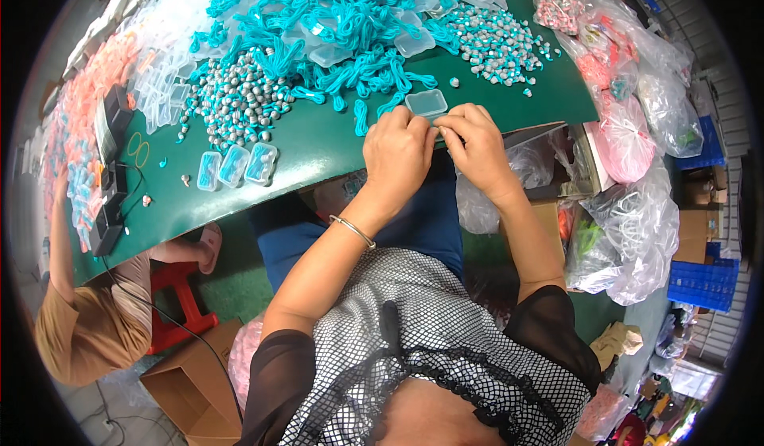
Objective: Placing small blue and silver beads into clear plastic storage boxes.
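My left hand and my right hand meet at the table's near edge, fingers closed and pinched together. Whatever lies between the fingertips is small and mostly hidden. Just beyond them rests a clear plastic piece, a small box or its lid; I cannot tell whether it joins what I hold. Bundles of turquoise cord lie heaped past my hands. To the left stand three small clear boxes with turquoise contents, side by side.
Piles of small grey-and-turquoise pieces sit on the green table, with another pile at right. Dark blocks line its left side. A co-worker's arm reaches over pink pieces at far left. Filled plastic bags stand at right.
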Motion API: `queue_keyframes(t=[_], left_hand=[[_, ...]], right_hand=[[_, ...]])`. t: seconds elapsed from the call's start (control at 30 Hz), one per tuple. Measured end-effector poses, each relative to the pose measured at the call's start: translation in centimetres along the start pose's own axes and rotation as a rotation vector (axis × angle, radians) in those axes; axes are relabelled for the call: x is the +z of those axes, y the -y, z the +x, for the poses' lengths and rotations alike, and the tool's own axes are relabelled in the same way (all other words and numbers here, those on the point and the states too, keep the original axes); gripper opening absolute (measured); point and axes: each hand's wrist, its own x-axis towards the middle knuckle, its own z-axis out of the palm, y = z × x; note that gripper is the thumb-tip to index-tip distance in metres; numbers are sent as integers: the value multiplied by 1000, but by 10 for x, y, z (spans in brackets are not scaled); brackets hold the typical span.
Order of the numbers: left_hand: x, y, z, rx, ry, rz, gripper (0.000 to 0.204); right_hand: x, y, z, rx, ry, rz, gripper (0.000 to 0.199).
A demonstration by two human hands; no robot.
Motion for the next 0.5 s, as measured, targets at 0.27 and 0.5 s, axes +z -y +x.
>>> queue_keyframes(t=[0.27, 0.5], left_hand=[[-15, -2, -1, 23, 64, 14, 29], [-19, 4, 3, 25, 188, -40, 40]], right_hand=[[-9, -10, 32, 22, -17, -89, 15], [6, -32, 84, 34, 217, -372, 15]])
